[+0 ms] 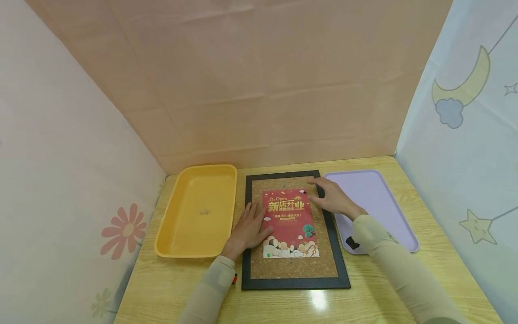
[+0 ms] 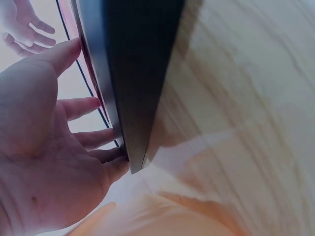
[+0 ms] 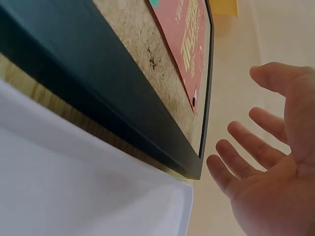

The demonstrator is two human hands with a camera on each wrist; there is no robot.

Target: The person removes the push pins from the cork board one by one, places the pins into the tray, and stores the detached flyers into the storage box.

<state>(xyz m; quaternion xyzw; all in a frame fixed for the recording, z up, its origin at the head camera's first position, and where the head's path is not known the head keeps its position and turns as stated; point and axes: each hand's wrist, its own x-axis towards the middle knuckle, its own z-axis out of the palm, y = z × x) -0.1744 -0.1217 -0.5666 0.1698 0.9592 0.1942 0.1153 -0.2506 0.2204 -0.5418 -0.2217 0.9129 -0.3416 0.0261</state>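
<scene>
A red poster (image 1: 288, 227) with gold lettering lies on a cork board (image 1: 295, 271) with a black frame. My left hand (image 1: 247, 226) rests at the poster's left side, fingers extended across the board's left border. In the left wrist view, its fingertips touch the board beside the black frame (image 2: 135, 69). At the poster's upper right corner, my right hand (image 1: 335, 197) is raised with fingers apart, holding nothing visible. A small black dot, perhaps a pin (image 3: 194, 102), sits on that corner in the right wrist view.
A yellow tray (image 1: 232, 202) stands left of the board. On the right lies a lilac tray (image 1: 384, 198), its left edge close to the frame. A small black object (image 1: 352, 243) shows by the right cuff. Cloth walls enclose the wooden table (image 1: 283, 310).
</scene>
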